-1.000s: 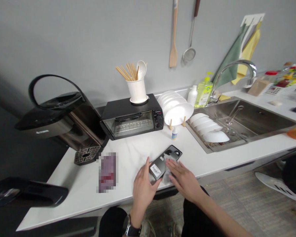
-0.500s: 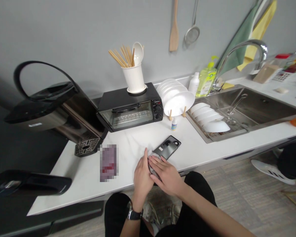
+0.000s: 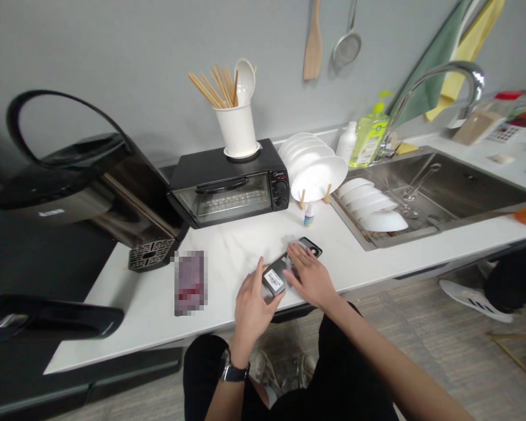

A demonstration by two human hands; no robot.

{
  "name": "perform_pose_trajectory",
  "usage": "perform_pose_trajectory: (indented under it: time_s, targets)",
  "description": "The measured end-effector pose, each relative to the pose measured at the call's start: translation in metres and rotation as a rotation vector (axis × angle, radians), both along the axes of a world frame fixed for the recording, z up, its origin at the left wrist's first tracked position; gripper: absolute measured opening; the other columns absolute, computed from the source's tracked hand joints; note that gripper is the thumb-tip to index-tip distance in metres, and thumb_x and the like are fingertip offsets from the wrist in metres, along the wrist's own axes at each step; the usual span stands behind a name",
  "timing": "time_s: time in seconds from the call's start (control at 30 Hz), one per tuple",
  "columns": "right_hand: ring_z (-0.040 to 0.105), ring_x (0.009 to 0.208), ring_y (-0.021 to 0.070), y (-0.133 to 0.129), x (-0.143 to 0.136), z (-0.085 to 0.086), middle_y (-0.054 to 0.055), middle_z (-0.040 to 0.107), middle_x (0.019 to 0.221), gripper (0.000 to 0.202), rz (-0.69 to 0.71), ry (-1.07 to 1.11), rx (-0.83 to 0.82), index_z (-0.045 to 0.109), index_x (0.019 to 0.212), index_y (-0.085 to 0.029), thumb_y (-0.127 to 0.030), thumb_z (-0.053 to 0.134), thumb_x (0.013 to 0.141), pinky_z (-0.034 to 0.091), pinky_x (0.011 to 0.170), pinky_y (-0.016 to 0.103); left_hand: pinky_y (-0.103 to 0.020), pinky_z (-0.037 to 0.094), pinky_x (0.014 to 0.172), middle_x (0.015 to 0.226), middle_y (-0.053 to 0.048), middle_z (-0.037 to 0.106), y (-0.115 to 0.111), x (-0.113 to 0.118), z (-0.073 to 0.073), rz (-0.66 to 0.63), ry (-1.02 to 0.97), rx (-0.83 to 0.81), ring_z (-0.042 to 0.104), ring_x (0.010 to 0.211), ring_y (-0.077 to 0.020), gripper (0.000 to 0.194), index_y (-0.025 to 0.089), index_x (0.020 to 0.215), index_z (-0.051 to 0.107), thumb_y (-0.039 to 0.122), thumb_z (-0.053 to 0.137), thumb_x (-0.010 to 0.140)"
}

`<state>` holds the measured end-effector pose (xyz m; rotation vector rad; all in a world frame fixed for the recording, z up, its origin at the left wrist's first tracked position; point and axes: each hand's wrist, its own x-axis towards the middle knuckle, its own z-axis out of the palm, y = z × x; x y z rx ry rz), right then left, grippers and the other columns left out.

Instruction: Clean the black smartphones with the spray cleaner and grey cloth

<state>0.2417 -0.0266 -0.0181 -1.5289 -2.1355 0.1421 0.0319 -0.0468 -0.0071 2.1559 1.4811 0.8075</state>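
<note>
A dark smartphone lies back up on the white counter, with a white barcode label near its lower end. My left hand holds that lower end between thumb and fingers. Over the camera end, my right hand presses a thin grey cloth onto the phone's back, fingers close together. Most of the cloth is hidden under the palm. Behind the phone stands a small white bottle with a blue and yellow label.
A toaster oven carries a white cup of chopsticks and a ladle. Racked plates, a soap bottle and a sink are on the right. A pixelated packet and a black drinks machine stand left.
My right hand has slid up along the phone to its camera end, taking the cloth with it. The labelled lower end is now uncovered, with my left hand around it.
</note>
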Motion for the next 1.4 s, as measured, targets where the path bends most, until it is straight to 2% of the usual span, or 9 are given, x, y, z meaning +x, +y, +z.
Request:
perform_pose_trajectory:
  time_s: [0.13,0.23,0.4,0.6,0.73,0.97,1.17,1.3,1.4]
  targets:
    - [0.044,0.154,0.0306,-0.027,-0.046,0.007,0.020,0.046,0.163,0.065,0.213,0.055,-0.035,0.045,0.159,-0.006,-0.044,0.051,0.107,0.034,0.129,0.054,-0.047,0.049,0.115,0.149,-0.015,0.060,-0.002,-0.003,-0.004,-0.014,0.035,0.000,0.060,0.135,-0.0288,0.090,0.024,0.170,0.013,0.013,0.058,0.093]
    - [0.042,0.155,0.0280,-0.052,-0.051,0.011,0.016,0.044,0.166,0.062,0.272,0.082,-0.057,0.041,0.162,-0.010,-0.039,0.050,0.108,0.033,0.130,0.053,-0.046,0.052,0.110,0.143,-0.017,0.063,-0.004,-0.004,-0.004,-0.003,0.062,-0.010,0.063,0.129,-0.0292,0.088,0.020,0.171,0.010,0.010,0.051,0.094]
    - [0.042,0.155,0.0252,-0.063,-0.004,0.006,0.010,0.043,0.167,0.056,0.238,0.039,-0.071,0.038,0.165,-0.020,-0.030,0.045,0.110,0.037,0.128,0.054,-0.048,0.049,0.115,0.148,-0.014,0.061,-0.004,0.001,0.003,-0.012,0.062,-0.017,0.060,0.134,-0.0303,0.092,0.024,0.170,0.013,0.017,0.064,0.093]
    - [0.043,0.155,0.0298,-0.021,0.046,-0.006,0.014,0.043,0.167,0.060,-0.041,-0.039,-0.010,0.035,0.167,-0.018,-0.039,0.043,0.111,0.038,0.126,0.057,-0.053,0.046,0.118,0.150,-0.013,0.060,0.000,0.001,0.005,-0.030,0.044,0.005,0.059,0.135,-0.0330,0.098,0.028,0.168,0.019,0.037,0.078,0.092]
    - [0.041,0.156,0.0337,-0.004,0.018,-0.003,0.021,0.045,0.164,0.062,-0.065,-0.008,0.002,0.044,0.161,-0.008,-0.042,0.046,0.109,0.034,0.128,0.058,-0.052,0.047,0.117,0.149,-0.013,0.062,0.001,0.000,0.003,-0.041,0.043,0.013,0.059,0.135,-0.0321,0.098,0.027,0.169,0.018,0.035,0.078,0.091]
    - [0.037,0.158,0.0301,-0.044,-0.048,0.013,0.021,0.039,0.167,0.067,0.321,0.053,-0.065,0.040,0.161,-0.004,-0.041,0.051,0.106,0.033,0.130,0.053,-0.050,0.052,0.111,0.144,-0.017,0.064,-0.002,-0.005,-0.005,-0.034,0.128,0.036,0.063,0.129,-0.0325,0.104,0.020,0.171,0.008,0.007,0.062,0.083]
    - [0.035,0.159,0.0250,-0.061,0.003,0.008,0.011,0.037,0.171,0.063,0.294,0.014,-0.079,0.028,0.168,-0.018,-0.025,0.043,0.108,0.034,0.130,0.052,-0.051,0.049,0.114,0.147,-0.013,0.063,-0.001,-0.001,0.000,-0.024,0.081,0.012,0.061,0.132,-0.0328,0.101,0.024,0.170,0.011,0.019,0.072,0.089]
    - [0.032,0.160,0.0286,-0.037,0.046,-0.002,0.013,0.032,0.172,0.063,0.089,-0.090,-0.028,0.024,0.169,-0.016,-0.027,0.039,0.109,0.033,0.128,0.057,-0.052,0.046,0.117,0.148,-0.012,0.063,0.002,0.000,0.003,-0.051,0.050,-0.001,0.060,0.133,-0.0324,0.101,0.026,0.170,0.013,0.037,0.077,0.093]
    - [0.033,0.159,0.0310,-0.012,0.049,-0.007,0.017,0.032,0.171,0.063,0.003,-0.103,-0.013,0.027,0.168,-0.011,-0.029,0.039,0.109,0.033,0.128,0.059,-0.053,0.044,0.118,0.149,-0.013,0.061,0.003,0.000,0.003,-0.062,0.052,0.003,0.059,0.135,-0.0328,0.098,0.027,0.169,0.014,0.038,0.075,0.093]
